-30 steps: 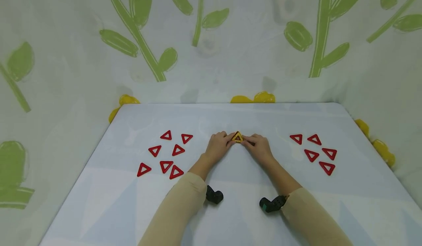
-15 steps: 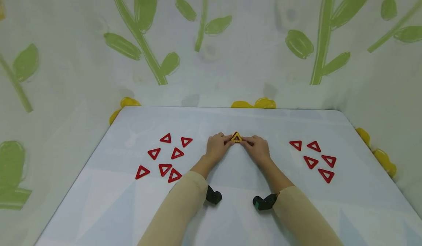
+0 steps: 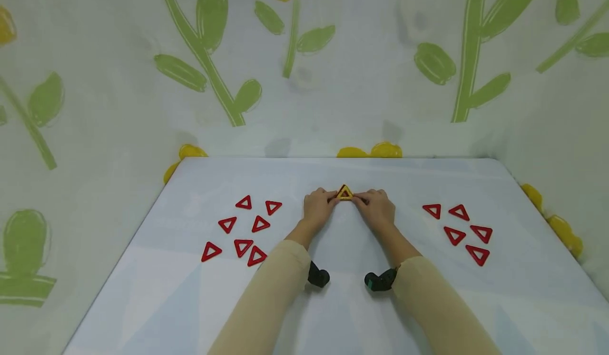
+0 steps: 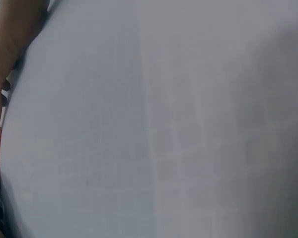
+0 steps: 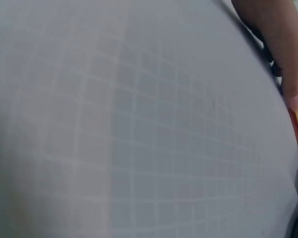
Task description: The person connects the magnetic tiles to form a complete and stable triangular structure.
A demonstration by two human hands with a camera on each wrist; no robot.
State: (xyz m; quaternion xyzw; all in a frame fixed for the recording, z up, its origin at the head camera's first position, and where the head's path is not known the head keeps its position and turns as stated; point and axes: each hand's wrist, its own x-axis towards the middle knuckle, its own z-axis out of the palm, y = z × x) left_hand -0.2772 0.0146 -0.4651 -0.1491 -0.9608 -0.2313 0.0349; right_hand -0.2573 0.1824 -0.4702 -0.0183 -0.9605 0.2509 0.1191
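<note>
left hand (image 3: 317, 204) + right hand (image 3: 377, 207) meet nr the far middle of the white tabletop (image 3: 347, 318), both clamped on a small yellow tri frame (image 3: 344, 198), one at each lower corner, thumb & fingers pinching. apex points to the far edge. a red layer (image 5: 295, 130) lies flat vs the yellow, seen edge-on in both wrist views; can't tell if it's one pc or more. frame sits btwn the hands, well apart from the loose pcs.

to the left, 7 red tri frames (image 3: 243, 247) lie flat, scattered, 2 of them v. close together nr the left sleeve (image 3: 264, 297). to the right, 5 more red tris (image 3: 454, 235) lie flat in a looser bunch, pointing diff. ways.

both sleeves are beige; black wrist cams (image 3: 320, 277) stick out inward at the cuffs, over the table. bg: pale wall covering (image 3: 357, 91) w/ green stems, leaves & yellow flowers, running behind the table's far edge.
</note>
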